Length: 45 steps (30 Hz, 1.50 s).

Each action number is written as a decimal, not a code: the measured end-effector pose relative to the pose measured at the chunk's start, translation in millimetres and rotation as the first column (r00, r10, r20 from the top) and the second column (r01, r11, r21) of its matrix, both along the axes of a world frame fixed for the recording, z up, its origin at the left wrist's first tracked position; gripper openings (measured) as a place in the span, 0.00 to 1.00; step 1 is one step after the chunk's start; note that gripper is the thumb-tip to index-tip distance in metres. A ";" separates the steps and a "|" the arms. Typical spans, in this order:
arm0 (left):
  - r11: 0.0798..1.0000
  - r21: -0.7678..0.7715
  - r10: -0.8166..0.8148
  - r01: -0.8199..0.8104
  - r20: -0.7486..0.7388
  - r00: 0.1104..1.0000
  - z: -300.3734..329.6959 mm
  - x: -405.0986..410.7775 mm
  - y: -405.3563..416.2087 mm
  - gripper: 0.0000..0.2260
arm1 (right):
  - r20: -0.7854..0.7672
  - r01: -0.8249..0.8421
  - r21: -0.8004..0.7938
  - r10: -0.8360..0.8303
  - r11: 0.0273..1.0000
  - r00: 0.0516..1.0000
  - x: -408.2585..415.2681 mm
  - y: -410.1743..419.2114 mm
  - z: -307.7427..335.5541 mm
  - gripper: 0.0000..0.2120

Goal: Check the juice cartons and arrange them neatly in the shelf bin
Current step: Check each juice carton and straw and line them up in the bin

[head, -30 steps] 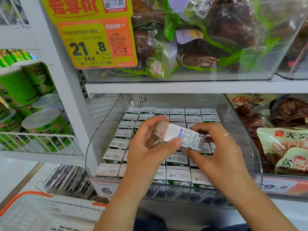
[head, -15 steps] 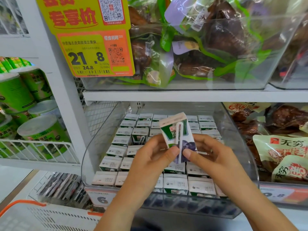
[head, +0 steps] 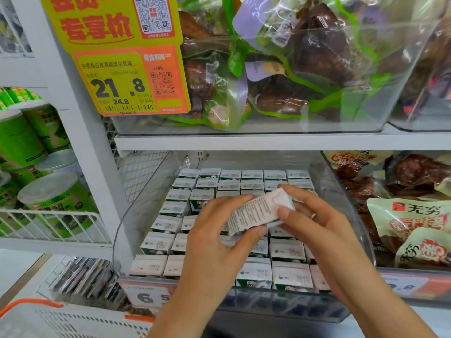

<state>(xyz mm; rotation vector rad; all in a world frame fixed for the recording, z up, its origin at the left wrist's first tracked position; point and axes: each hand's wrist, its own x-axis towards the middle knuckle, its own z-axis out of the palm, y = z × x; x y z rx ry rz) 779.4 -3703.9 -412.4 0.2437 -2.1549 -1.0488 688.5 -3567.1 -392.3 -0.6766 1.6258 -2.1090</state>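
One carton is out of the bin, held on its side above the middle rows between both hands. The left hand grasps its lower end, thumb underneath and fingers over the top edge; the right hand pinches the upper end between thumb and forefinger.

Risks noted:
- Drop. The hold is at the fingertips only. If one hand lets go before the other has a firmer hold, the carton would likely fall onto the packed rows below and knock upright cartons askew.
- Misplacement. A gap appears to lie in the middle rows, largely hidden behind the hands. Its exact position cannot be told, so returning the carton without a clear look may wedge it crooked or tilt a neighbour.
- Crushing. The carton is thin-walled paperboard; too hard a squeeze at the ends may dent a corner or strain a seam.
- Orientation. If it goes back with the printed panel forward or upside down, the row would no longer match.

Condition of the carton: small, rectangular, mostly white. The face turned toward the camera carries dense fine print, too small to read. The folded end flap by the right hand looks flat and intact. No leak, stain or dent is visible on the sides shown; the far sides are hidden.
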 end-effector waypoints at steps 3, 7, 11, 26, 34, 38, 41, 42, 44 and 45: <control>0.996 0.085 -0.006 0.004 0.028 1.000 2.5 1.3 1.6 0.23 | 0.133 -0.002 -0.024 0.006 1.000 0.991 -3.0 2.0 -0.9 0.26; 0.974 0.225 -0.032 0.026 0.026 0.999 4.6 1.4 0.4 0.23 | 0.195 0.002 0.006 -0.003 1.000 0.981 -5.8 4.9 -1.5 0.22; 0.945 0.327 -0.015 0.010 0.011 1.000 6.7 1.2 -0.5 0.24 | 0.158 0.034 0.081 -0.046 0.996 0.986 -3.5 2.5 -1.8 0.21; 0.967 0.242 -0.088 0.077 0.037 0.995 7.4 6.4 -4.6 0.27 | -0.059 -0.095 -0.041 0.093 0.995 0.994 -9.7 13.9 -1.2 0.22; 1.000 0.015 -0.013 0.013 0.037 0.999 6.9 12.2 -4.5 0.29 | -0.075 -0.182 0.038 0.185 0.983 0.980 -14.3 15.8 -5.6 0.27; 0.996 0.062 -0.059 0.061 -0.029 0.998 8.9 10.1 0.4 0.24 | -0.059 -0.114 0.117 0.122 0.987 0.991 -15.5 12.6 -7.6 0.21; 0.994 0.083 -0.071 0.074 -0.038 0.997 8.5 8.5 0.0 0.23 | -0.121 -0.135 0.225 0.165 0.965 0.979 -9.8 7.3 -9.0 0.21; 0.993 0.096 -0.070 0.073 -0.037 0.997 8.0 8.0 -0.3 0.23 | -0.146 -0.136 0.255 0.177 0.957 0.973 -8.0 5.8 -9.8 0.22; 0.983 0.166 -0.065 0.073 -0.053 0.996 7.2 7.2 -1.4 0.21 | -0.174 -0.129 0.288 0.185 0.949 0.967 -5.6 3.0 -11.3 0.24; 0.971 0.228 -0.060 0.076 -0.077 0.995 7.0 6.7 -2.3 0.21 | -0.184 -0.124 0.295 0.183 0.947 0.966 -5.3 1.6 -12.1 0.24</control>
